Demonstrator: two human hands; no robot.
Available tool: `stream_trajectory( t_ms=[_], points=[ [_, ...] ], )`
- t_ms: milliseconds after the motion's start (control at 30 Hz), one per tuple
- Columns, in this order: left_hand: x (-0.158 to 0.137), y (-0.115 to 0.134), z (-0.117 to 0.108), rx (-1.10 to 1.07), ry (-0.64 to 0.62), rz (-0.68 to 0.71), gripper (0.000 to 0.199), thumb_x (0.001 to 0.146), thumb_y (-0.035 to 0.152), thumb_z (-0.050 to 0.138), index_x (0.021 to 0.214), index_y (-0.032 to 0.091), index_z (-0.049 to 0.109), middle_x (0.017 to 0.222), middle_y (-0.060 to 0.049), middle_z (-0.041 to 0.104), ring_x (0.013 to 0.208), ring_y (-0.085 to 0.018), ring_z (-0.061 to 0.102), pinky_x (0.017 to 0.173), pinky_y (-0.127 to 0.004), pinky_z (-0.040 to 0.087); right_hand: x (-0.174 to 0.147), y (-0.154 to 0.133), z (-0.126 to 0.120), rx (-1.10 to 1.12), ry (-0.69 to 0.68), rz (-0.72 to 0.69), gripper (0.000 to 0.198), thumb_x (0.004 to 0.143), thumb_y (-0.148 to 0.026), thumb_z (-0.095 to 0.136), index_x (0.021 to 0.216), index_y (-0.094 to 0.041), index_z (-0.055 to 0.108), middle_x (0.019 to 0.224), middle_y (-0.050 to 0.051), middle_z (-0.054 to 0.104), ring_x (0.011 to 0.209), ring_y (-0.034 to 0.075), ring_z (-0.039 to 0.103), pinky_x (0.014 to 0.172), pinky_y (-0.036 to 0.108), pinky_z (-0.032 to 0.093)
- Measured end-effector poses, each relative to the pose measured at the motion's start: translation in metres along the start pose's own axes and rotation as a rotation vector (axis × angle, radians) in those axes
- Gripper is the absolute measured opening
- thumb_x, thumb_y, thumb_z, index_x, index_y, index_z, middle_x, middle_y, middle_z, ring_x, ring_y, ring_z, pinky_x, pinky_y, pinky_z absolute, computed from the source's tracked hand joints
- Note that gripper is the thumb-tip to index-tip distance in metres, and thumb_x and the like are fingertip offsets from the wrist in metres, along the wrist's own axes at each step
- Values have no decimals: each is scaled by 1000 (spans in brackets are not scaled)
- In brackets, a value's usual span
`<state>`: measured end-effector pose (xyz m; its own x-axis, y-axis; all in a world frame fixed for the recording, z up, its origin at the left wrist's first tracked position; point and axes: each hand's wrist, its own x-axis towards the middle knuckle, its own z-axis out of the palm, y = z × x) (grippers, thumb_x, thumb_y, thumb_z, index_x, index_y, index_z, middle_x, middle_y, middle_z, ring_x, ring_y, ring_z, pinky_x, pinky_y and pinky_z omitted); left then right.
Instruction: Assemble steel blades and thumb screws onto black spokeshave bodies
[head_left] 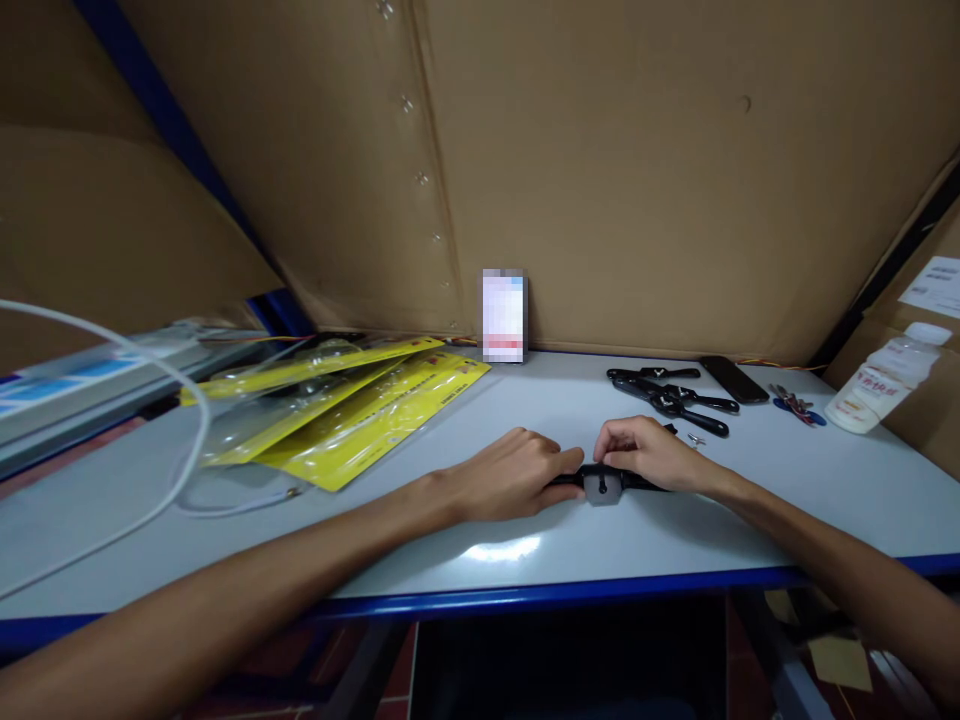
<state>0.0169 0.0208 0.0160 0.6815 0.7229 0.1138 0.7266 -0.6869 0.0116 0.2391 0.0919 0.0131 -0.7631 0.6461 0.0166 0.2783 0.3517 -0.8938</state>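
Observation:
A black spokeshave with a grey metal blade plate lies low over the table near its front edge. My left hand is closed around its left handle, thumb and fingers by the blade. My right hand is curled above the body and right handle, with thumb and forefinger bent together at the upper edge of the tool. Whatever sits between those fingertips is hidden. Small metal pieces lie just behind my right hand. Farther back, several more black spokeshaves are piled together.
Yellow cards with clear plastic blisters overlap on the left. A white cable loops beside them. A lit phone leans against the cardboard wall. At right are a dark phone, keys and a plastic bottle.

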Motion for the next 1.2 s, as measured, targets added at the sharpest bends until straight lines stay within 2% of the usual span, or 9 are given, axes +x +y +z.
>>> stream_trajectory(
  t_ms=[200, 333, 467, 767, 900, 967, 1033, 1133, 1200],
  points=[
    [0, -2, -1, -75, -22, -21, 30, 104, 43, 48, 87, 20, 58, 70, -2, 70, 58, -19, 63, 53, -29, 32, -7, -8, -5, -202, -68, -27, 16, 86, -27, 67, 99, -18, 69, 80, 1, 66, 74, 17, 60, 68, 29, 45],
    [0, -2, -3, -97, -10, -17, 35, 105, 46, 44, 88, 20, 59, 69, -2, 70, 56, -18, 63, 54, -29, 33, -17, -22, -8, -482, -149, -62, 44, 73, -33, 85, 112, -21, 69, 105, 6, 66, 91, 21, 59, 76, 32, 45],
    [0, -1, -4, -74, -30, -22, 36, 105, 48, 45, 87, 20, 59, 69, -3, 70, 56, -18, 61, 53, -29, 31, -19, -26, -5, -588, -124, -63, 35, 75, -23, 83, 106, -19, 68, 104, 6, 65, 93, 22, 59, 79, 33, 44],
    [0, 0, -4, -30, -58, -46, 37, 104, 51, 43, 89, 20, 58, 70, -4, 71, 58, -20, 63, 54, -30, 28, -19, -29, -5, -616, -160, -71, 41, 76, -28, 84, 113, -17, 69, 109, 8, 66, 99, 24, 61, 83, 35, 46],
    [0, 0, -4, -53, -57, -35, 33, 104, 46, 45, 90, 20, 58, 68, -3, 69, 56, -19, 61, 53, -31, 27, -22, -36, -26, -549, -14, -119, 38, 83, -37, 77, 116, -20, 69, 110, 8, 69, 92, 22, 63, 80, 34, 48],
    [0, 0, -5, -68, -65, -38, 33, 104, 46, 44, 89, 20, 58, 67, -3, 68, 54, -18, 58, 52, -31, 26, -26, -40, -44, -568, 171, -133, 20, 88, -32, 70, 105, -20, 71, 100, 6, 71, 83, 19, 62, 75, 32, 47],
    [0, 0, -5, -78, -69, -38, 34, 104, 46, 44, 89, 20, 58, 66, -3, 66, 52, -17, 56, 52, -31, 25, -29, -40, -63, -664, 262, -101, 10, 90, -27, 65, 89, -20, 71, 85, 4, 70, 74, 17, 60, 70, 30, 43],
    [0, -1, -5, -95, -44, -20, 37, 105, 47, 41, 87, 20, 58, 64, -2, 64, 51, -16, 53, 52, -32, 26, -31, -31, -85, -799, 146, -8, 9, 85, -18, 64, 78, -20, 70, 72, 1, 66, 66, 16, 55, 64, 29, 37],
    [-1, -2, -5, -99, -21, -3, 39, 105, 49, 40, 86, 20, 58, 64, -1, 63, 50, -15, 53, 52, -32, 27, -30, -19, -93, -871, 103, 35, 7, 80, -15, 67, 80, -21, 71, 75, 2, 66, 69, 17, 55, 65, 30, 35]
  ],
)
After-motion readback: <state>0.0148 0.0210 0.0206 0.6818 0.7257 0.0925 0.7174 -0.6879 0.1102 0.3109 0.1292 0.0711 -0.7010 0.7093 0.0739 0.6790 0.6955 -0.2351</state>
